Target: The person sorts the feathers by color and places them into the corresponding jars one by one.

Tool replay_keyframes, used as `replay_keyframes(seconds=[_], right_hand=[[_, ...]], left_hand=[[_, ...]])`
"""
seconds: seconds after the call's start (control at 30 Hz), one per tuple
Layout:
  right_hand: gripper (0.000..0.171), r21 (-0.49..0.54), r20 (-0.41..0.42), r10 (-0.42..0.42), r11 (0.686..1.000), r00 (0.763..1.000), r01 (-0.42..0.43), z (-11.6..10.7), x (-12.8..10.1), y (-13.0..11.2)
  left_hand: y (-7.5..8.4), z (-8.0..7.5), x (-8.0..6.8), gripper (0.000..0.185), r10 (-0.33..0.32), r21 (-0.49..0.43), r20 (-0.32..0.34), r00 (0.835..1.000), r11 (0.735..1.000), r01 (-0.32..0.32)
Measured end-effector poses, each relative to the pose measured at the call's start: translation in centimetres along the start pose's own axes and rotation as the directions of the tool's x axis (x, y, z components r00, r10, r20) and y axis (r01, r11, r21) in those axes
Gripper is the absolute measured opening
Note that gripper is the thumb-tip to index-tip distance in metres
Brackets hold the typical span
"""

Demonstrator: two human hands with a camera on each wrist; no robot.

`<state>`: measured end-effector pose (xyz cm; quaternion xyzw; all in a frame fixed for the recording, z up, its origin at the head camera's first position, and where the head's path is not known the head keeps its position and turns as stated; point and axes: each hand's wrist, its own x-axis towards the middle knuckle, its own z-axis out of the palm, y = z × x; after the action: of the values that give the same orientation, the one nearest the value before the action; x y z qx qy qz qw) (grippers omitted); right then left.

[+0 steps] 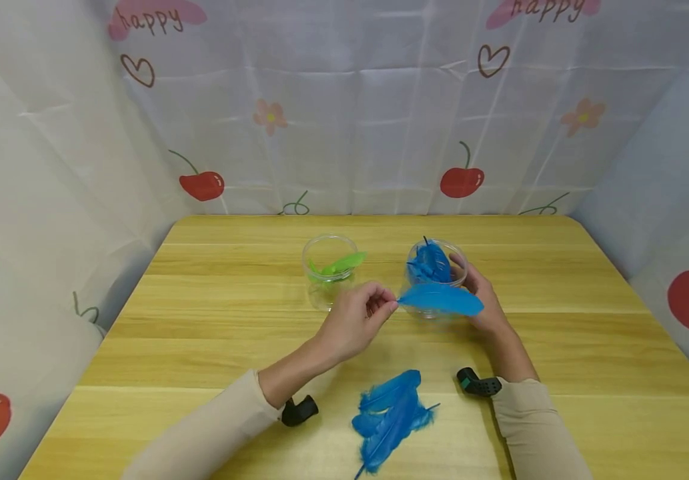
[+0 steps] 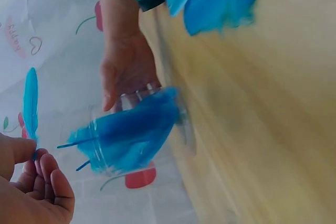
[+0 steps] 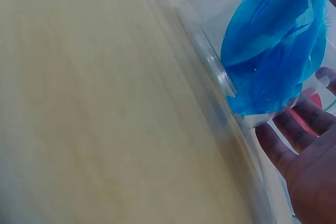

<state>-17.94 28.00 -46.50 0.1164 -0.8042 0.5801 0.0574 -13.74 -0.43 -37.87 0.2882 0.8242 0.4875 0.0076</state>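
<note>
**Blue feather pinched at the quill, jar steadied behind**

Nearest, on the wooden table (image 1: 200, 373): a loose heap of blue feathers (image 1: 391, 417), lying between the two forearms, untouched.

Further in, above the table: left hand (image 1: 353, 323) with thumb and fingertips closed in a pinch on the quill end of a single blue feather (image 1: 440, 299), vane stretched out level to the right, just in front of the jar. Looks almost weightless, soft and floppy along the vane, easily ruffled or crushed; probably best taken by the stiff quill, as here, with a light pinch and no squeeze on the barbs. Likely to drift in any draught.

Just behind: right hand (image 1: 482, 297) curved round the far right side of a clear jar of blue feathers (image 1: 434, 267), fingers against its wall. Smooth, rigid and light by the look of it, liable to tip or slide unless braced.

Left of that, a second clear jar (image 1: 329, 270) holding a green feather (image 1: 341, 264), standing apart from both hands.
</note>
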Motion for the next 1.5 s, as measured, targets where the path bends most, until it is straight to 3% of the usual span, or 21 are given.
replay_keyframes(seconds=[0.2,0.33,0.7,1.0,1.5], right_hand=[[0.085,-0.002,0.010,0.040,0.999,0.999,-0.040,0.3,-0.1,-0.4],[0.078,0.014,0.004,0.056,0.998,0.998,-0.057,0.4,-0.2,-0.5],[0.071,0.025,-0.001,0.034,0.999,0.999,-0.033,0.4,-0.2,-0.3],[0.077,0.010,-0.010,0.019,1.000,1.000,-0.019,0.2,-0.2,-0.2],[0.077,0.006,-0.006,-0.011,1.000,1.000,0.011,0.1,-0.2,-0.2]], left_hand=[[0.7,0.2,1.6,0.009,0.049,-0.023,-0.109,0.993,0.998,-0.052],[1.0,0.4,2.8,0.010,0.088,-0.004,-0.162,0.983,0.996,-0.089],[0.8,1.1,5.0,0.009,0.173,0.093,-0.223,0.959,0.983,-0.155],[0.0,1.4,5.4,0.009,0.128,0.085,-0.232,0.964,0.990,-0.111],[-0.1,2.1,6.3,0.012,0.044,0.042,-0.193,0.980,0.998,-0.037]])
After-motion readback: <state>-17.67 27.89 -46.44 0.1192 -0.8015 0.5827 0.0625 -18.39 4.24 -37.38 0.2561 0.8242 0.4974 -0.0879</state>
